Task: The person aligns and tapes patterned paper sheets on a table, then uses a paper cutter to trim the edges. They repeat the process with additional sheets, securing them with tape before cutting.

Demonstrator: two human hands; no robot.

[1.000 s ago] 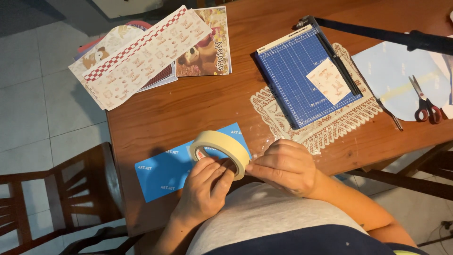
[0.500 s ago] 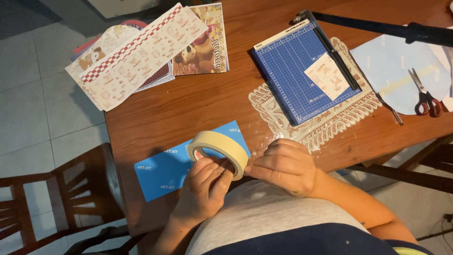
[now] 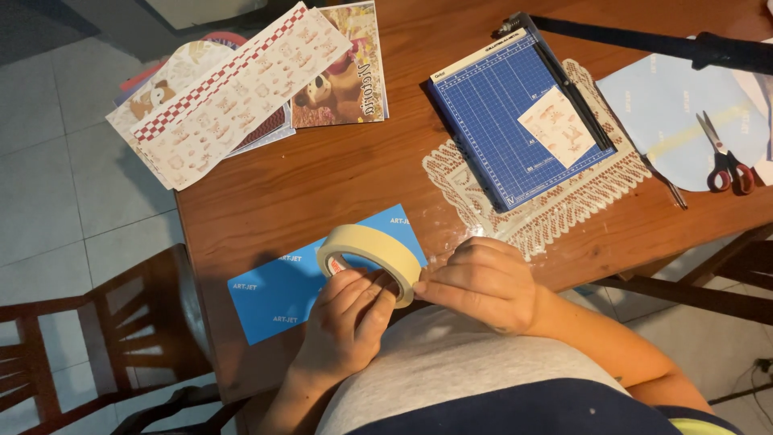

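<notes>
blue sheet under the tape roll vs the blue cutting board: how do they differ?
The blue sheet is a lighter, plain blue; the blue cutting board is dark navy with a white grid. The sheet lies bare on the wooden table beneath the tape roll; the board rests on a lace doily and carries a small patterned paper. Both are flat and rectangular.

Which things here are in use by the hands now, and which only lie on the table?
In use:
- roll of masking tape, held by left hand and right hand
- blue sheet under it

Lying about:
- paper trimmer
- lace doily
- scissors
- patterned papers
</notes>
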